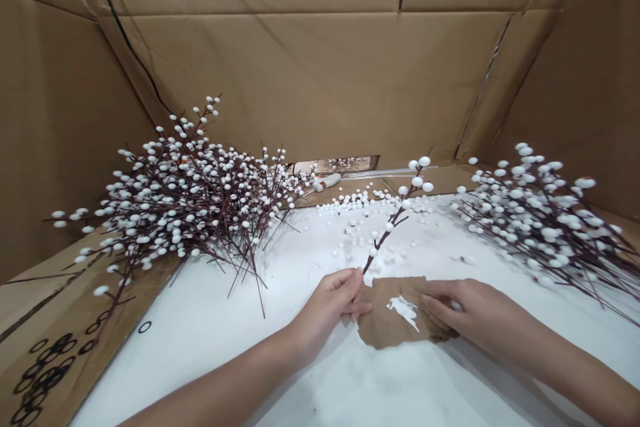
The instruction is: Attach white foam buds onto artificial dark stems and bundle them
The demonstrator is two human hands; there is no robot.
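Okay, the left hand is pinching a white-berried artificial branch near its base, holding it angled up, while the right hand is gripping a torn cardboard scrap, white-smeared, just beside it.

Cardboard scrap rough, matt; foam berries smooth white.

Free worktop runs between the left sprays and right sprays. Loose beads, probably foam, lie ahead of the cardboard wall.
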